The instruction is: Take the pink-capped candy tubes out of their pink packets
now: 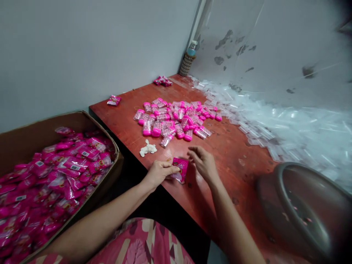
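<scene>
Near the table's front edge, my left hand (158, 173) pinches a small pink printed packet (180, 168) between thumb and fingers. My right hand (202, 163) is just right of the packet, apart from it, fingers loosely bent and holding nothing that I can see. Beyond both hands lies a pile of small clear containers with bright pink caps (178, 119), filled with pale pink balls. A crumpled white lump (147, 148) rests on the table left of that pile.
A cardboard box (117, 154) of filled pink packets stands at the left. The red table (123, 121) carries loose packets (162, 81) at the back, a heap of clear plastic pieces (275, 124) along the right, and a dark basin (277, 205). A bottle (191, 48) stands in the corner.
</scene>
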Demonstrator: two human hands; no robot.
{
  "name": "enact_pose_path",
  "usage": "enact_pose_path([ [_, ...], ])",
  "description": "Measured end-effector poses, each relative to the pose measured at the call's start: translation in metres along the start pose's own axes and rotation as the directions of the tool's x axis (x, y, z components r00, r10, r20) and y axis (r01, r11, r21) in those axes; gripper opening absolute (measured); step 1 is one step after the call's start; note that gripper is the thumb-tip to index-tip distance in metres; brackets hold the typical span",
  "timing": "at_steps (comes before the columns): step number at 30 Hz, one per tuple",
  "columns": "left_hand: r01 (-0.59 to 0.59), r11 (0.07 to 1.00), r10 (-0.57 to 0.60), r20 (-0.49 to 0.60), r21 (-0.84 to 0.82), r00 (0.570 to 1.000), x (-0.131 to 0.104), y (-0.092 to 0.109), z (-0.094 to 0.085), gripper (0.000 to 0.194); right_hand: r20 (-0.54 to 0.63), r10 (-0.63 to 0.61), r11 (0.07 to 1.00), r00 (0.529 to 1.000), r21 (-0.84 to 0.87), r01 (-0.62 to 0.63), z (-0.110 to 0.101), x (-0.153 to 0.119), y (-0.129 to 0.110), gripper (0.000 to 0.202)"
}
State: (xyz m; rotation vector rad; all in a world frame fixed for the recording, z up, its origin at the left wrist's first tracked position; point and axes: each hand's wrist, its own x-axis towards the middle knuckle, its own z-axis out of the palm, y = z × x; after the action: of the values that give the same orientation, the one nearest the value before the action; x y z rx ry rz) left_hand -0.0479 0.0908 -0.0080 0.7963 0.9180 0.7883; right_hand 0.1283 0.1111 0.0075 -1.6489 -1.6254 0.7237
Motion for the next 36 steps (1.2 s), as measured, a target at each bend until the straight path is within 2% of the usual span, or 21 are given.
enact_pose_path([
  [1, 0.001, 1.000, -0.001, -0.023, -0.029, 1.000, -0.001, 0.001, 0.000, 0.019, -0.039, -0.089, 0.975, 0.995, -0.206, 0.079, -0.004, 0.015, 0.005, 0.021],
  [2, 0.006, 0.998, -0.009, -0.042, -0.057, 0.999, -0.003, 0.002, -0.001, 0.020, -0.027, -0.178, 0.906, 0.984, -0.394, 0.153, -0.007, 0.030, 0.009, 0.026],
  [4, 0.024, 0.994, -0.032, -0.078, -0.106, 0.996, -0.006, 0.003, -0.002, 0.020, 0.110, -0.294, 0.709, 0.949, -0.641, 0.294, -0.013, 0.058, 0.017, 0.038],
  [7, 0.047, 0.986, -0.068, -0.128, -0.162, 0.989, -0.008, 0.005, -0.006, 0.023, 0.327, -0.319, 0.462, 0.890, -0.767, 0.447, -0.019, 0.090, 0.024, 0.044],
  [10, 0.044, 0.961, -0.091, -0.163, -0.272, 0.982, -0.005, 0.007, -0.011, 0.024, 0.412, -0.318, 0.358, 0.854, -0.782, 0.511, -0.022, 0.103, 0.028, 0.037],
  [12, 0.038, 0.922, -0.117, -0.183, -0.385, 0.976, -0.001, 0.009, -0.012, 0.023, 0.437, -0.340, 0.364, 0.833, -0.755, 0.545, -0.024, 0.100, 0.030, 0.033],
  [14, 0.029, 0.868, -0.145, -0.197, -0.496, 0.970, 0.003, 0.011, -0.012, 0.019, 0.394, -0.354, 0.448, 0.848, -0.725, 0.523, -0.023, 0.086, 0.030, 0.027],
  [16, 0.009, 0.816, -0.166, -0.219, -0.579, 0.961, 0.007, 0.013, -0.010, 0.016, 0.233, -0.311, 0.626, 0.921, -0.679, 0.383, -0.019, 0.061, 0.027, 0.021],
  [17, -0.002, 0.794, -0.176, -0.233, -0.608, 0.957, 0.009, 0.013, -0.009, 0.014, 0.112, -0.246, 0.740, 0.963, -0.620, 0.261, -0.016, 0.044, 0.023, 0.020],
  [18, -0.010, 0.776, -0.186, -0.244, -0.630, 0.952, 0.011, 0.014, -0.008, 0.013, -0.005, -0.157, 0.850, 0.988, -0.510, 0.132, -0.011, 0.025, 0.018, 0.021],
  [20, -0.020, 0.753, -0.198, -0.256, -0.657, 0.946, 0.014, 0.013, -0.005, 0.012, -0.044, 0.017, 0.987, 0.999, -0.157, -0.024, 0.001, -0.013, 0.003, 0.022],
  [21, -0.022, 0.749, -0.197, -0.254, -0.662, 0.947, 0.015, 0.013, -0.003, 0.012, 0.008, 0.096, 0.995, 0.995, 0.040, -0.096, 0.009, -0.032, -0.005, 0.023],
  [22, -0.023, 0.748, -0.190, -0.247, -0.663, 0.950, 0.016, 0.012, 0.000, 0.011, 0.067, 0.170, 0.958, 0.983, 0.223, -0.180, 0.017, -0.048, -0.014, 0.024],
  [24, -0.030, 0.753, -0.163, -0.230, -0.658, 0.960, 0.017, 0.012, 0.005, 0.011, 0.152, 0.228, 0.861, 0.962, 0.429, -0.272, 0.032, -0.070, -0.028, 0.024],
  [26, -0.035, 0.763, -0.135, -0.211, -0.646, 0.968, 0.016, 0.011, 0.012, 0.012, 0.142, 0.249, 0.821, 0.958, 0.494, -0.286, 0.043, -0.081, -0.035, 0.024],
  [28, -0.044, 0.783, -0.100, -0.196, -0.621, 0.976, 0.014, 0.010, 0.019, 0.015, 0.103, 0.261, 0.819, 0.960, 0.503, -0.277, 0.049, -0.084, -0.035, 0.024],
  [33, -0.074, 0.889, 0.022, -0.119, -0.452, 0.993, 0.006, 0.011, 0.027, 0.023, 0.069, 0.245, 0.817, 0.967, 0.523, -0.244, 0.049, -0.085, -0.028, 0.024],
  [36, -0.050, 0.920, 0.033, -0.051, -0.388, 0.998, 0.002, 0.011, 0.027, 0.026, 0.089, 0.206, 0.809, 0.975, 0.544, -0.221, 0.047, -0.088, -0.026, 0.023],
])
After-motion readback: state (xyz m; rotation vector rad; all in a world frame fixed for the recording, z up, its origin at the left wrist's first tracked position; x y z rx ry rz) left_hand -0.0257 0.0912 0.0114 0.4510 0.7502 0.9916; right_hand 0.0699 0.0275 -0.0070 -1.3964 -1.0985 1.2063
